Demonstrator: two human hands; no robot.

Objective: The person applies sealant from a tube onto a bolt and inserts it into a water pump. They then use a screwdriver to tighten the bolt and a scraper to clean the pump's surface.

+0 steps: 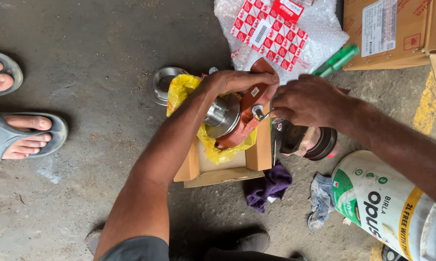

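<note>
A view looking straight down at a person's two bare hands working over a grey concrete floor [107, 43]. The left hand [237, 82] is clamped over the top of a reddish-brown cast metal part [247, 118], gripping it from above. The part has a shiny threaded steel hub [220, 115] sticking out toward the left. It sits on a yellow plastic bag [184, 89] inside a small open cardboard box [254, 154] — the box rests on the floor in the middle of the view.

The right hand [307, 99] comes in from the right, its fingers pinched around a small metal stud [259, 113] on the face of the part; exactly what it grips there is too small to tell.

Around the box: a metal ring [162, 84] lies on the floor just to the left, a purple cloth [271, 186] lies just below the box, and a grey rag [320, 198] is beside that. A dark round part [314, 144] sits under the right wrist. A white plastic bucket [396, 203] lies at lower right. Above are a sheet of bubble wrap [324, 34] carrying a red-and-white checked packet [271, 31], a green-handled tool [337, 60], and a larger cardboard carton [396, 29]. At far left, another person's feet in grey sandals [20, 135] stand well apart from the work
</note>
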